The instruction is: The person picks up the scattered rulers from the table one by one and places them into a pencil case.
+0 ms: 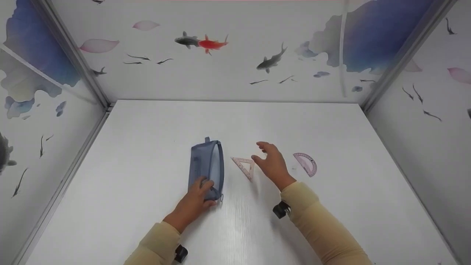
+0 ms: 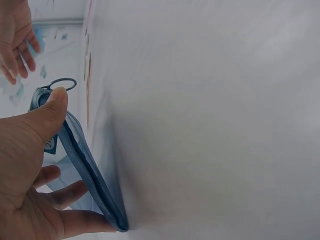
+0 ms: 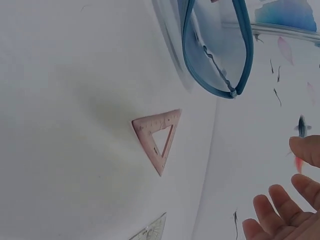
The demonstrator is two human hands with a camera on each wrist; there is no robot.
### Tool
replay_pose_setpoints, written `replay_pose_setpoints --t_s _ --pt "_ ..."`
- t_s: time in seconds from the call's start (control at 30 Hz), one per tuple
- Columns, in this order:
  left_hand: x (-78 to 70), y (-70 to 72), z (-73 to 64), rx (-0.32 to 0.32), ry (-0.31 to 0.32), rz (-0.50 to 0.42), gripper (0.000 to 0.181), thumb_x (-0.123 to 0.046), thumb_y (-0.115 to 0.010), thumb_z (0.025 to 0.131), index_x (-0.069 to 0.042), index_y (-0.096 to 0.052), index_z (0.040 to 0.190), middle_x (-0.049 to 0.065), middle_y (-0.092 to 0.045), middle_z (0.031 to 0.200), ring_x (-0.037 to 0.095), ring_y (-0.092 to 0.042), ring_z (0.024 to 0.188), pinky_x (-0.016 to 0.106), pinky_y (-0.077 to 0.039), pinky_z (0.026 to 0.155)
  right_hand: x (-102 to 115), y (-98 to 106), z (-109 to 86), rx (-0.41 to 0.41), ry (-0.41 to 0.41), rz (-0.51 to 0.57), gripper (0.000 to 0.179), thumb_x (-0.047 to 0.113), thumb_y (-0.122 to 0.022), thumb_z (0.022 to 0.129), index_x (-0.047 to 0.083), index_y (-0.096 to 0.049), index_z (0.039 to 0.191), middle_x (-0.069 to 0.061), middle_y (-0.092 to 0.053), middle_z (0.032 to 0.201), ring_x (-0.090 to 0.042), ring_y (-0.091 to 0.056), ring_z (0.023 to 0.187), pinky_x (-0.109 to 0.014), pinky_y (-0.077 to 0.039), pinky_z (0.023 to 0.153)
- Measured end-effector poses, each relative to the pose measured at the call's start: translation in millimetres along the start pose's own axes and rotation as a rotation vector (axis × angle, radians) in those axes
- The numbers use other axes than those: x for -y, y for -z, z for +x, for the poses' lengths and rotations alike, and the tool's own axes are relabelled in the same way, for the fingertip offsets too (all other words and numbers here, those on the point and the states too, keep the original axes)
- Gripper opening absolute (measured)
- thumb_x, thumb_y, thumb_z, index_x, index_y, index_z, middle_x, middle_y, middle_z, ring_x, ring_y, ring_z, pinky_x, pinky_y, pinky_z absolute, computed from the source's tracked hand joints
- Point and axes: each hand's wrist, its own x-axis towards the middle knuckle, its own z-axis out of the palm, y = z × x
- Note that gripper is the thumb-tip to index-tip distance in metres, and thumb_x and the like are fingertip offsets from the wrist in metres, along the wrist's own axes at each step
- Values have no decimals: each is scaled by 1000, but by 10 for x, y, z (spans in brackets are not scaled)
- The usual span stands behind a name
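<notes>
Left grip [image 1: 193, 201] held the near end of the pouch [image 1: 200, 158], which sat on the worktop [image 1: 140, 154] with its mouth gaping rightward. Right grip [image 1: 274, 164] hovered right of the pouch, fingers loose, holding nothing. Set square [image 3: 149, 143] lay just right of the pouch, protractor [image 1: 307, 164] farther right of it.

Worktop [image 1: 147, 147]: white; I see its far edge meet the white back wall [image 1: 220, 81].
Paired fish [image 1: 199, 42]: one dark, one red, printed past the far edge, left of its middle.
Grey fish [image 1: 271, 62]: printed right of that middle in my head view.
Pink petals [image 1: 99, 45]: I count two on the back wall, above the far left corner.
Metal posts [image 1: 76, 55]: one rising at each far corner.
Side walls [image 1: 423, 147]: white, printed, along the left and right edges.
</notes>
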Motion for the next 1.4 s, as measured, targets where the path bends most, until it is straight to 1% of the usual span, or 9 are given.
replay_pose_setpoints --t_s 0.27,0.37,0.6,0.83,0.97,1.07,1.17,1.3,1.4 --pt "-1 -9 -5 -4 9 12 57 -29 -76 82 -18 -46 129 25 -36 142 45 -46 125 52 -48 93 -144 66 7 22 42 -148 64 21 -72 88 7 -43 143 -18 -43 145 -33 -38 136 -46 -32 111" --pt "-2 -5 4 -3 12 11 56 -29 -76 83 -18 -46 129 24 -36 142 45 -46 125 52 -48 94 -195 98 12 24 51 -185 68 24 -73 87 7 -41 144 -19 -41 146 -35 -36 137 -47 -31 111" --pt "15 7 1 -14 -22 -20 55 -26 -75 83 -14 -47 129 27 -36 139 45 -48 122 51 -49 92 -308 195 14 4 120 -242 74 26 -76 85 5 -39 145 -21 -39 147 -38 -34 137 -49 -31 111" --pt "16 -5 5 -17 -21 -26 54 -26 -75 83 -15 -46 128 27 -36 140 47 -48 122 52 -49 91 -424 283 30 6 73 -306 79 30 -76 84 9 -35 148 -21 -34 151 -38 -31 139 -51 -28 112" --pt "21 -5 1 -20 -23 -22 55 -26 -75 83 -14 -47 128 26 -36 139 45 -48 121 51 -50 91 -495 328 39 2 72 -341 81 32 -76 83 9 -34 149 -21 -33 151 -38 -30 140 -52 -28 112" --pt "20 1 -3 -23 -29 -17 54 -27 -75 83 -14 -47 128 27 -37 138 46 -48 121 51 -49 91 -544 371 46 3 72 -364 83 33 -77 83 8 -34 149 -21 -32 151 -39 -29 140 -54 -27 112" --pt "18 8 -4 -20 -30 -18 54 -27 -74 84 -13 -47 129 28 -36 139 47 -47 122 52 -49 91 -585 421 49 9 46 -374 84 33 -76 83 9 -32 150 -21 -30 152 -39 -27 140 -57 -26 110" --pt "15 13 -3 -20 -32 -24 55 -27 -74 84 -14 -47 129 28 -37 139 48 -47 122 52 -50 90 -644 487 55 9 18 -399 84 33 -76 84 9 -31 150 -22 -29 153 -40 -28 140 -60 -29 108" --pt "18 12 -4 -24 -40 -22 55 -26 -75 83 -14 -46 129 28 -37 138 47 -48 121 52 -50 90 -701 518 65 5 23 -407 83 32 -76 84 7 -31 150 -24 -29 152 -41 -28 139 -60 -30 107"
